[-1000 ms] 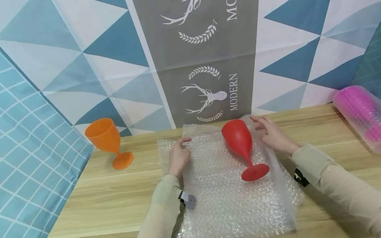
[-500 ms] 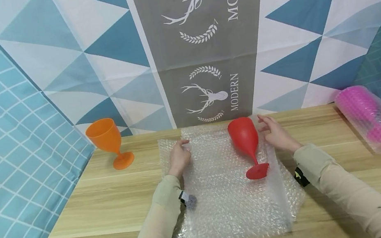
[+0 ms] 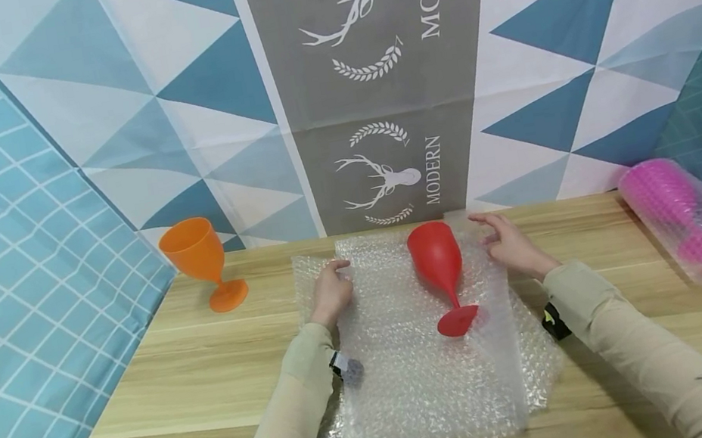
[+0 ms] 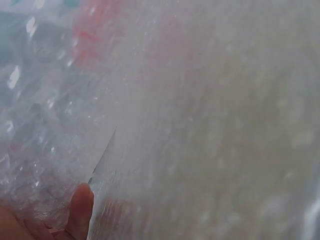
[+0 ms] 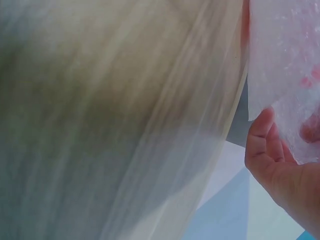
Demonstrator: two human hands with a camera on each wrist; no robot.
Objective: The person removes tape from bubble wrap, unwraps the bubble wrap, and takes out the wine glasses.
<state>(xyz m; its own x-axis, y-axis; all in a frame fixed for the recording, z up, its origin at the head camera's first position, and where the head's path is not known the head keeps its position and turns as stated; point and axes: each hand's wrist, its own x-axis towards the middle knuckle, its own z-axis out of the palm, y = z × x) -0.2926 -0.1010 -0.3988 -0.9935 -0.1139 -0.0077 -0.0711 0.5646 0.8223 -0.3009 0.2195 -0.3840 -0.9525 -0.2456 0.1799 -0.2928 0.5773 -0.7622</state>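
Note:
In the head view a red plastic goblet [image 3: 436,259] lies on layered clear bubble wrap [image 3: 418,384], its bowl toward the wall. A fold of the wrap covers the right part of its foot. My left hand [image 3: 332,293] is at the wrap's far left side; in the left wrist view the thumb [image 4: 81,207] presses on the sheet's edge, the fingers partly hidden by film. My right hand [image 3: 510,247] pinches the far right edge. The right wrist view shows its thumb [image 5: 261,125] at that edge, with a fingertip seen through the film.
An orange goblet [image 3: 194,255] stands upright at the back left of the wooden table [image 3: 164,386]. At the back right lies a pink goblet [image 3: 665,200] rolled in bubble wrap. A patterned cloth wall [image 3: 372,93] rises directly behind the table.
The red goblet shifts right, then back left. The right side of the bubble wrap has moved left and now overlaps part of the foot. My left hand stays nearly still.

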